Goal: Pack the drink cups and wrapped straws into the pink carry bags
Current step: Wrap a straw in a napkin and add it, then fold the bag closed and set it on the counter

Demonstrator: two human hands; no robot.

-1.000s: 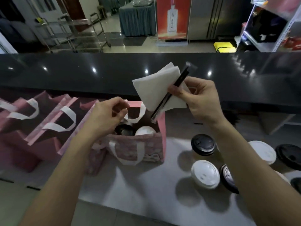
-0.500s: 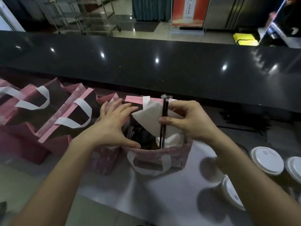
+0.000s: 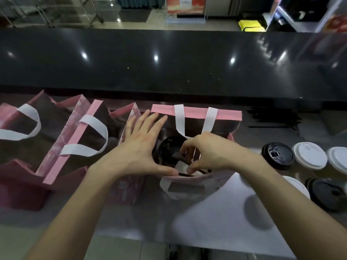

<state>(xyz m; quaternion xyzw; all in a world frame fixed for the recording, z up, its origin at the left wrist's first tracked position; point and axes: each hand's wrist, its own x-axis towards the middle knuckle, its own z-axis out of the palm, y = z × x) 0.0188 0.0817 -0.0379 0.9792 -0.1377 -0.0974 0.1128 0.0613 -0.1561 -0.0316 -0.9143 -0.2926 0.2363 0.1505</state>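
An open pink carry bag (image 3: 196, 112) with white handles stands in the middle of the counter, a black-lidded cup (image 3: 170, 149) inside it. My right hand (image 3: 210, 152) is down inside the bag's mouth, fingers curled around a black wrapped straw (image 3: 185, 174) and a white napkin (image 3: 183, 167). My left hand (image 3: 139, 147) lies flat with straight fingers against the bag's left rim, holding it apart. More cups wait at the right: a black-lidded cup (image 3: 277, 155) and a white-lidded cup (image 3: 309, 156).
Several more pink bags (image 3: 82, 139) stand open to the left. A pile of black wrapped straws (image 3: 274, 119) lies at the back right. Further lidded cups (image 3: 327, 193) crowd the right edge. A raised black counter (image 3: 169, 62) runs across behind.
My right hand has gone from above the bag down into its mouth with the straw and napkin. My left hand has stayed spread on the bag's left rim.
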